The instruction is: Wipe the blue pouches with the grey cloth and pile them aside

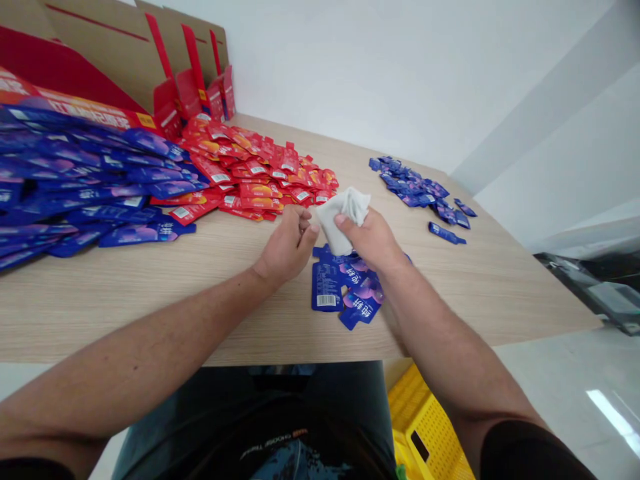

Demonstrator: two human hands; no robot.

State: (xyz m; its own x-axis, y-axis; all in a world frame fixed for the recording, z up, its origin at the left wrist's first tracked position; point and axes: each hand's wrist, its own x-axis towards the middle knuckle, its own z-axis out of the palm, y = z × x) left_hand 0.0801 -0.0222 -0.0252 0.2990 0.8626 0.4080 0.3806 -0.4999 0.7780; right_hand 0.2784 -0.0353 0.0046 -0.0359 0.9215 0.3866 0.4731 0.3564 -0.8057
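Observation:
My right hand (pixel 375 243) is closed around a folded white cloth (pixel 336 223), its thumb pressed on top. The cloth is bunched at its upper right corner. Just left of it is my left hand (pixel 287 245), fingers loosely curled and the thumb apart from them, with no object visible in it. Its fingertips come close to the cloth's left edge; whether they touch is unclear. Below the cloth, several flat blue cartons (pixel 327 283) with purple pictures and white lettering overlap on the wooden table (pixel 240 310). My right hand and wrist partly cover them.
At left lies a large heap of blue cartons (pixel 100 180), beside a pile of red cartons (pixel 260 173). Red-and-brown display boxes (pixel 95 73) stand behind. Smaller blue packs (pixel 415 187) lie at the far right. A yellow crate (pixel 435 427) sits below the table's front edge.

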